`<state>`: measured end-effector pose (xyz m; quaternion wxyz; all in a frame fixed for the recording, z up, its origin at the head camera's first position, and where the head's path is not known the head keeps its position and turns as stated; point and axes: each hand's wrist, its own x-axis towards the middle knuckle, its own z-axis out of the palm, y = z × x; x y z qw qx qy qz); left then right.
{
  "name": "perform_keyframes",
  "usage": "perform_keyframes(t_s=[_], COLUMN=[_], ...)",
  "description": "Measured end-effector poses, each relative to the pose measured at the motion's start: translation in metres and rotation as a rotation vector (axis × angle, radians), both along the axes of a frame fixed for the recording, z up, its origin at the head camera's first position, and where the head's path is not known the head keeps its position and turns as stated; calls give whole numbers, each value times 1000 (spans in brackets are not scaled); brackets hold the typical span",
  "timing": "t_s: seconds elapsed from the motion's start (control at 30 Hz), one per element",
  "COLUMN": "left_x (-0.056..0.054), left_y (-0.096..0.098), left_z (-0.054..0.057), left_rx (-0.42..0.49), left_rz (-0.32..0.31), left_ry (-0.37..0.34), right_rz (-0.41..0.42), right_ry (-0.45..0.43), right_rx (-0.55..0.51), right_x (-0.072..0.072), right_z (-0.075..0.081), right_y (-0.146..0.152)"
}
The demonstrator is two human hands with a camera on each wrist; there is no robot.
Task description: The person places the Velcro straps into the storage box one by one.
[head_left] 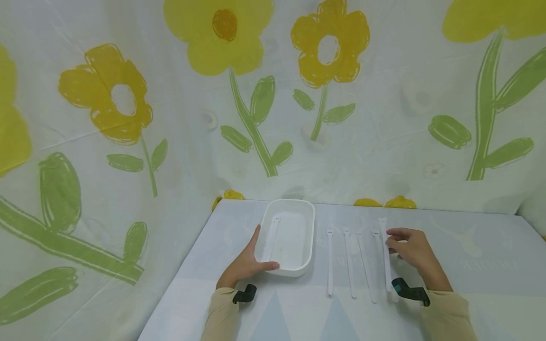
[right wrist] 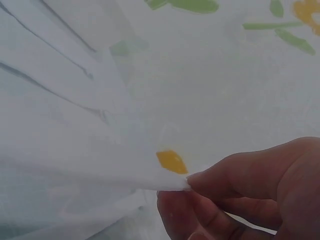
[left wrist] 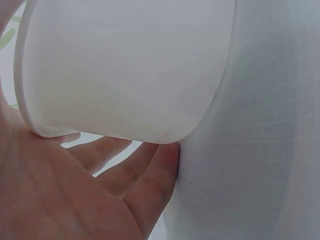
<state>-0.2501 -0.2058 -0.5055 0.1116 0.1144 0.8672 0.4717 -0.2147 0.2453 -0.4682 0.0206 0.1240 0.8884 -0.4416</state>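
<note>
My left hand holds a white plastic tub at its near left corner, thumb over the near rim and fingers along the left side. Inside the tub lies one slim white strip. In the left wrist view, the fingers lie against the tub's pale wall. With thumb and fingers, my right hand pinches the edge of another long white strip, at the right end of a row. The right wrist view shows this pinched strip close up, broad and pale.
Several similar white strips lie side by side between the tub and my right hand, each with a small dark mark near its far end. A pale patterned cloth covers the table. Flowered fabric hangs behind and at the left.
</note>
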Motion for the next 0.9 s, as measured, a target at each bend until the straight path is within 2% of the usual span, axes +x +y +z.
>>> perform_keyframes(t_s=[0.3, 0.6, 0.9], left_x=[-2, -3, -2], left_y=[-1, -1, 0], left_z=[-2, -4, 0], left_rx=[5, 17, -2], left_rz=[3, -4, 8], left_ry=[-6, -5, -15], right_rz=[2, 40, 56], right_ry=[31, 37, 61], right_rx=[-22, -53, -72], right_x=[2, 3, 5], right_z=[2, 3, 11], right_y=[-11, -18, -30])
